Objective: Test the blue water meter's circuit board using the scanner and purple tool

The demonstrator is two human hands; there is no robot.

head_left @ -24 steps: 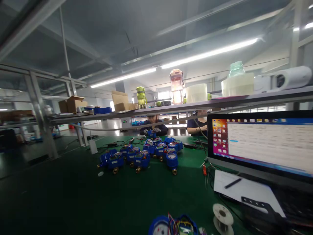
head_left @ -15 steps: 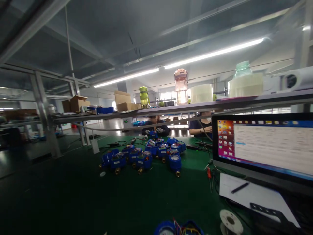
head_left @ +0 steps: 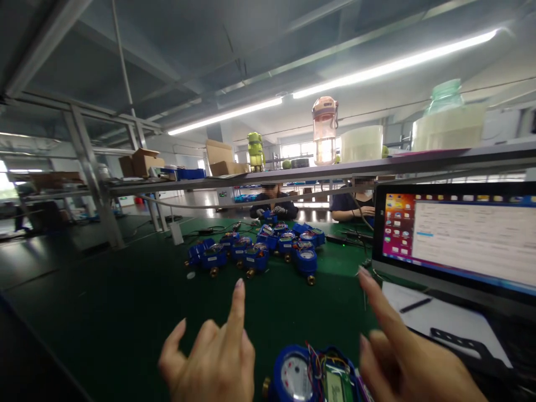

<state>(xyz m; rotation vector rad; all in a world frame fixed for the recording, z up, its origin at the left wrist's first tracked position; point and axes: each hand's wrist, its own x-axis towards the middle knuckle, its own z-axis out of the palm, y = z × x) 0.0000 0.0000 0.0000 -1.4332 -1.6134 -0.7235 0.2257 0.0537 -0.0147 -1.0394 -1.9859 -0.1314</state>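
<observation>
My left hand (head_left: pixel 215 357) is raised above the green tabletop with its index finger stretched forward, the little finger apart and the other fingers partly bent; it holds nothing. My right hand (head_left: pixel 412 357) also points forward with its index finger, the other fingers curled below, and nothing shows in it. Between the hands, at the lower edge, lies a blue water meter (head_left: pixel 295 377) with its round dial, loose coloured wires and a green circuit board with a small display exposed. The right hand is close beside this meter; whether it touches is unclear.
Several blue water meters (head_left: pixel 255 257) with brass fittings stand grouped mid-table. A monitor (head_left: pixel 460 240) stands on the right, with paper (head_left: pixel 456 324) and a pen (head_left: pixel 415 305) before it. A shelf (head_left: pixel 293 174) carries bottles and tape rolls. Two people sit opposite.
Both hands have come into view from below, index fingers extended. The view has tilted down and shifted slightly left, so more of the near water meter shows.
</observation>
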